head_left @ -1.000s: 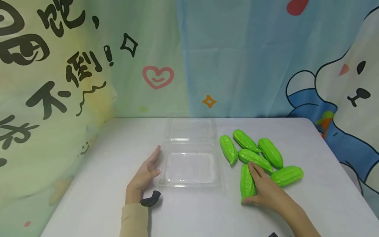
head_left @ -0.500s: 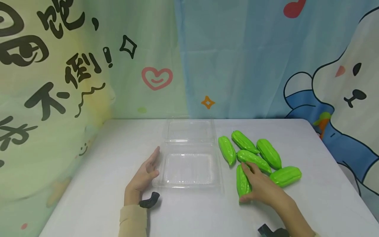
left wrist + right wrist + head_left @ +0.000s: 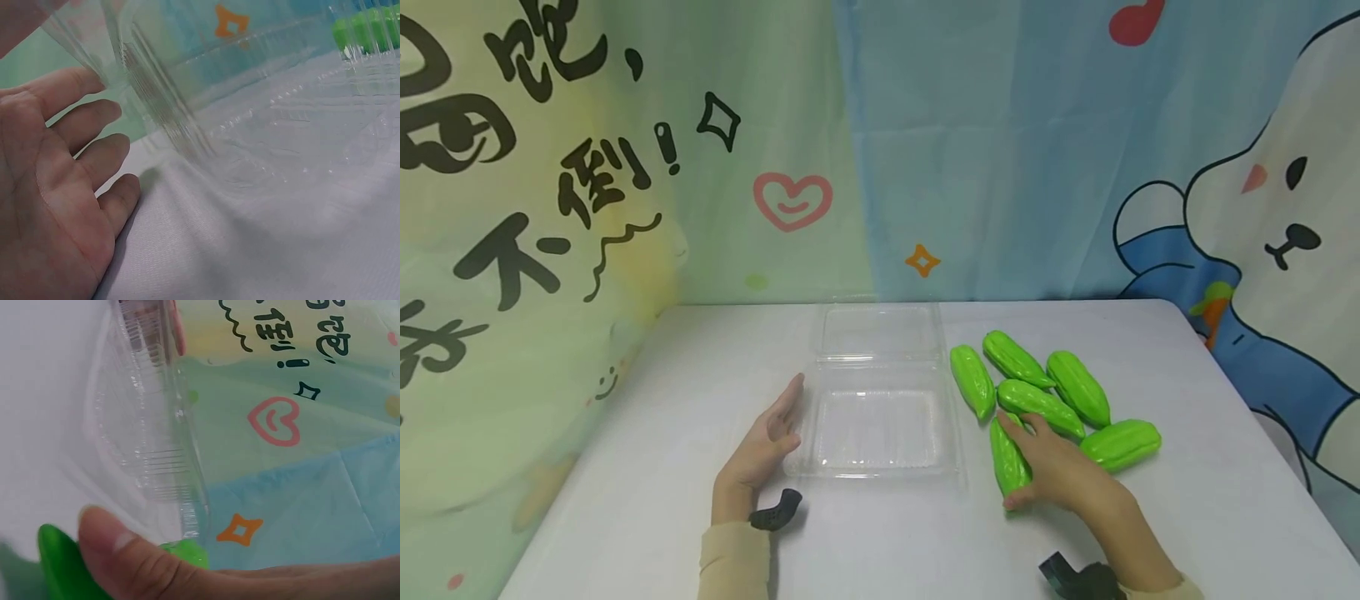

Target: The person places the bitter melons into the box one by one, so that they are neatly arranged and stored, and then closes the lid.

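Note:
A clear plastic clamshell box (image 3: 880,425) lies with its lid (image 3: 880,332) folded back, nothing inside the tray. My left hand (image 3: 769,446) is at the tray's left side, fingers extended; in the left wrist view the fingertips (image 3: 112,112) come right up to the clear wall. My right hand (image 3: 1063,467) holds a bright green bitter gourd (image 3: 1009,458) end to end, thumb at the near tip and fingers at the far end. In the right wrist view the thumb (image 3: 103,540) lies against the held gourd (image 3: 65,569); the other fingers are mostly hidden.
Several more green gourds (image 3: 1078,387) lie in a loose group just behind and right of the held one. The white table (image 3: 880,542) ends at a printed curtain (image 3: 970,150) behind. Dark wrist-camera mounts (image 3: 1082,579) stick out by both wrists.
My right hand has slid the gourd a little to the left, nearer the box. The left hand stays at the box's side. The head view has shifted slightly.

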{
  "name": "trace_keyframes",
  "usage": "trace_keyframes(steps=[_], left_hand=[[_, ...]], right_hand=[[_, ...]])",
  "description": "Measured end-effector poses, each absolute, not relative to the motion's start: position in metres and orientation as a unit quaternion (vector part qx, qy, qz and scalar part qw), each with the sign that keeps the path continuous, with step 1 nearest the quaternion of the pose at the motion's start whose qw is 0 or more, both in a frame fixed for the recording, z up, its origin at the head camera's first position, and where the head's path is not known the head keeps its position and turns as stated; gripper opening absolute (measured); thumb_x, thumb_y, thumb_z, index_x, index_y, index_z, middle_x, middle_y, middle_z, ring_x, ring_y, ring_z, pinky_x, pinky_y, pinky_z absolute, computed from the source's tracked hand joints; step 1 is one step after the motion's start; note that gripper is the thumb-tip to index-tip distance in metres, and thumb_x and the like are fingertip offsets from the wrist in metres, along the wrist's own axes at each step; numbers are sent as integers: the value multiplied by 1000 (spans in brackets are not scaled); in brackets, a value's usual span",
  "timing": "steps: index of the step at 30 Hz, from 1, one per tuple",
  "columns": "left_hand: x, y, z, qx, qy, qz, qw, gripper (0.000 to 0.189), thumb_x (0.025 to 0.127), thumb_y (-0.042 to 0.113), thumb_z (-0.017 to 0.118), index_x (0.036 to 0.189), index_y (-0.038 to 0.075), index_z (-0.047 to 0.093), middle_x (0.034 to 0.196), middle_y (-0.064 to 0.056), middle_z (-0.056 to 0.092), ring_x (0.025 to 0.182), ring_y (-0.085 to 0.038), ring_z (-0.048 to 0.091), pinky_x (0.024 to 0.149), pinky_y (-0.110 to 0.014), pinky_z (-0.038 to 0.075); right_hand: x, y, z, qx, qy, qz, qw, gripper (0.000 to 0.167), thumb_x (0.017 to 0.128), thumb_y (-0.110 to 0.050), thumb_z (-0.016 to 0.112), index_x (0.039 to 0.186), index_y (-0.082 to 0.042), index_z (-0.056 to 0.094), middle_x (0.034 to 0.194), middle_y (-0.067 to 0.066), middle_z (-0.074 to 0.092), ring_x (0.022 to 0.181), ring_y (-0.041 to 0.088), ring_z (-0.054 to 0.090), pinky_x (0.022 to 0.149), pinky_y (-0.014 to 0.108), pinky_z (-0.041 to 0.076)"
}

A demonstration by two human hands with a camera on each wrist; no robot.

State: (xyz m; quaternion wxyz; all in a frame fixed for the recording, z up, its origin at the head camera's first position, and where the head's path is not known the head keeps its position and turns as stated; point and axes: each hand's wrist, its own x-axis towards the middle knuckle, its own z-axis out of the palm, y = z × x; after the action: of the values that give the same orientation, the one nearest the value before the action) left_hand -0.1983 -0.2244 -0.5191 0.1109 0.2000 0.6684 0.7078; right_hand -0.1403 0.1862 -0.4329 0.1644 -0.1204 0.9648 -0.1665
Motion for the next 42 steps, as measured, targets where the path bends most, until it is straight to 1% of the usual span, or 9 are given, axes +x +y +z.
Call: trace_keyframes(steps=[1, 6, 8, 10, 13, 18, 25, 33, 42], left_hand=[[-198, -224, -519, 200, 669, 707, 110, 102, 77, 44, 75, 153, 12, 15, 162, -4, 4, 149, -22, -3, 114, -12, 12], [-198, -224, -519, 193, 675, 704, 109, 103, 75, 47, 75, 153, 14, 16, 162, -3, 5, 149, -21, -2, 117, -27, 4], [-198, -224, -519, 191, 677, 703, 109, 103, 75, 48, 75, 153, 15, 17, 162, -2, 6, 149, -21, -2, 117, -29, 4], [-198, -224, -519, 192, 676, 703, 109, 103, 75, 48, 75, 153, 15, 17, 162, -2, 6, 149, -22, -2, 117, -27, 5], [-198, -225, -519, 196, 676, 702, 108, 104, 74, 49, 76, 153, 14, 17, 162, -3, 6, 149, -22, -2, 116, -17, 9], [-199, -225, -520, 205, 673, 703, 106, 104, 75, 47, 75, 153, 12, 16, 161, -5, 5, 149, -24, -2, 112, -7, 15], [-199, -225, -519, 202, 679, 698, 103, 103, 75, 46, 76, 153, 13, 17, 161, -5, 7, 149, -23, 0, 111, -7, 17], [-197, -224, -518, 199, 681, 697, 106, 105, 74, 46, 77, 153, 12, 16, 161, -4, 8, 149, -23, 1, 111, -7, 18], [-200, -227, -522, 221, 659, 709, 117, 103, 77, 35, 78, 153, 11, 12, 161, -6, 5, 148, -26, -2, 112, -9, 17]], right_hand=[[-141, 186, -432, -121, 964, -165, 168, 117, 55, -48, 86, 148, -6, 30, 143, 37, 29, 116, 56, 47, 89, 64, 45], [-146, 186, -429, -124, 961, -168, 181, 118, 55, -45, 87, 148, -3, 28, 143, 38, 29, 119, 55, 46, 91, 63, 44], [-147, 186, -428, -122, 960, -170, 186, 119, 55, -43, 87, 149, -1, 25, 143, 37, 30, 120, 54, 46, 93, 62, 44], [-148, 187, -427, -121, 958, -175, 193, 121, 56, -42, 88, 149, 1, 22, 143, 37, 30, 121, 52, 45, 94, 61, 44], [-150, 188, -426, -122, 955, -182, 202, 123, 57, -39, 88, 148, 5, 19, 144, 36, 29, 122, 51, 45, 95, 59, 44], [-153, 188, -423, -132, 953, -179, 207, 122, 57, -36, 89, 147, 8, 20, 144, 37, 30, 126, 51, 41, 99, 59, 41], [-158, 189, -421, -134, 950, -179, 216, 120, 55, -34, 90, 147, 6, 24, 144, 35, 31, 129, 51, 37, 101, 61, 38], [-160, 192, -421, -122, 948, -177, 233, 120, 55, -36, 89, 148, 2, 23, 147, 33, 29, 131, 50, 35, 101, 62, 37], [-161, 195, -422, -124, 947, -179, 235, 121, 56, -39, 88, 149, 1, 22, 148, 33, 28, 133, 50, 33, 103, 62, 35]])
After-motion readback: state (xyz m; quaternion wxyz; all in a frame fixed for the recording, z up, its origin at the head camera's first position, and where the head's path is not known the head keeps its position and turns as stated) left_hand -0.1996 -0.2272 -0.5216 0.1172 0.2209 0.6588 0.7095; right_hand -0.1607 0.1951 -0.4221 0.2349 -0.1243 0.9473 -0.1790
